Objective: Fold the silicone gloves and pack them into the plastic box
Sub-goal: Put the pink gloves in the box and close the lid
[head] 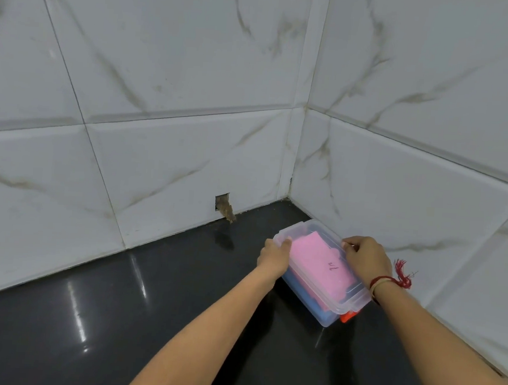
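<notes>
Glove (321, 264) half-hidden under clouded lid (352, 294)

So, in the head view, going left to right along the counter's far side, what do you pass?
Broken hole in the wall tile → left hand → pink folded glove inside the plastic box → right hand → red thread wristband.

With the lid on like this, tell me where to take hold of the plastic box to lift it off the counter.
Probably best by its two long sides, under the lid's rim, one hand from each side. The plastic box is a clear, narrow rectangle, angled toward the wall corner, and the left hand and right hand already sit on opposite edges. Avoid the orange latch at the near end.
</notes>
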Demonstrator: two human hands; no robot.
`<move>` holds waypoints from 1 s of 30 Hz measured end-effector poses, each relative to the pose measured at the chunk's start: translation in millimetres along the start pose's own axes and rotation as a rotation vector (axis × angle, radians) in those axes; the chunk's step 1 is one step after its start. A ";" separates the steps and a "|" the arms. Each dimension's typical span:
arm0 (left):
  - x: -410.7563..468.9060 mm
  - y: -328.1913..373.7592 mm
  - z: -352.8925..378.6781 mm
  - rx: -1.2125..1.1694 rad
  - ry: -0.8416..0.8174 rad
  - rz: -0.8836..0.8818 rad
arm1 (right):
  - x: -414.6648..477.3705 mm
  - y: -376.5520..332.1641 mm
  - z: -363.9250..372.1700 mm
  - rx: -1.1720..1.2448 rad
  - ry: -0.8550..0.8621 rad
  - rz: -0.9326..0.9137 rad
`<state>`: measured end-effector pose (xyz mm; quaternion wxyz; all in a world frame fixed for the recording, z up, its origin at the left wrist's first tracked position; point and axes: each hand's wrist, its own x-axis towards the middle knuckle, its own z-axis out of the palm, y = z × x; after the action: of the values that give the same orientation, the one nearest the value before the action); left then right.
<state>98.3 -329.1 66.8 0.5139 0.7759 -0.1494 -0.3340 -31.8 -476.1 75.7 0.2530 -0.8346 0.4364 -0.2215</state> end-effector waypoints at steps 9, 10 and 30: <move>14.7 8.2 1.2 -0.197 -0.017 -0.147 | -3.0 1.0 0.8 0.033 0.018 -0.028; 14.4 8.5 0.4 -0.237 -0.027 -0.163 | -2.9 1.7 1.0 0.033 0.019 -0.032; 21.0 5.2 4.2 -0.322 0.089 0.154 | 3.6 10.7 6.3 0.035 0.027 -0.027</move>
<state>111.5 -346.3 62.8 0.6616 0.6840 -0.1301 -0.2784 -32.7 -482.8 64.8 0.2587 -0.8328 0.4246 -0.2435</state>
